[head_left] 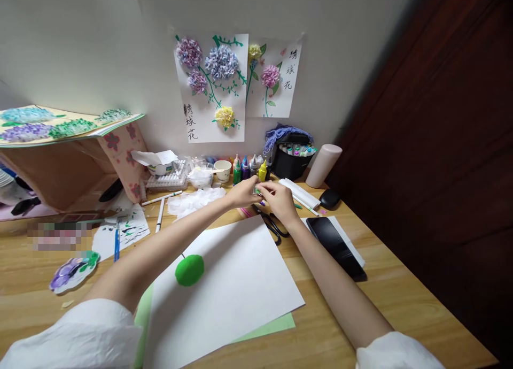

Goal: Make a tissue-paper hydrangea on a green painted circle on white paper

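At the back of the desk my left hand (245, 192) and my right hand (279, 198) meet, fingertips pinched together. Between them is a small greenish, shiny thing (257, 189), too small to name. Black-handled scissors (274, 230) lie just below my right hand, partly hidden by the wrist. Nearer to me, under my forearms, is a large white sheet of paper (236, 283) with a solid green round shape (189, 270) and a short dark line above it. A light green sheet (270, 327) sticks out from under the white one.
Paint bottles (246, 170), a paper cup (223, 171) and crumpled white tissue (196, 200) stand or lie behind my hands. To the right are a black marker holder (292, 158), a pale bottle (324, 166), a mouse (329, 199) and a phone-like black slab (335, 247). A paint palette (74, 271) lies left.
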A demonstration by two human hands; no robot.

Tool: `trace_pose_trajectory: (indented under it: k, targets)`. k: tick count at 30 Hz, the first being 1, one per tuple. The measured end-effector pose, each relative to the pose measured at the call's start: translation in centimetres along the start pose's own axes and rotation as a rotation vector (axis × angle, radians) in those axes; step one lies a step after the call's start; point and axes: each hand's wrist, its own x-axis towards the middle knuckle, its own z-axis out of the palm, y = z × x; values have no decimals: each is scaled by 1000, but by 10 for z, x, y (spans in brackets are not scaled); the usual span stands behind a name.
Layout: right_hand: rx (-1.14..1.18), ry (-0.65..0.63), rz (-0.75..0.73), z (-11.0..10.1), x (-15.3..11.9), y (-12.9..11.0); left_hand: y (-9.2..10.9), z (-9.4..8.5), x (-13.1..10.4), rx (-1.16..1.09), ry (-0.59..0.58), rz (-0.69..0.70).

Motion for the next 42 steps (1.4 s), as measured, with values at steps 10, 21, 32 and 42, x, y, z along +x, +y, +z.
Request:
trace_pose_trajectory:
  k: [10,21,32,42]
  targets:
    - [-31,-86,-48,-4,-2,-11,1,-13,8,-48,-66,129]
    - [-103,60,-134,-8,4,-3,13,-24,13,-127,-59,80]
    - [179,123,41,-6,8,7,-11,-32,5,-643,-31,-127]
    - [423,22,401,-8,11,23,-5,-30,0,-503,84,-175]
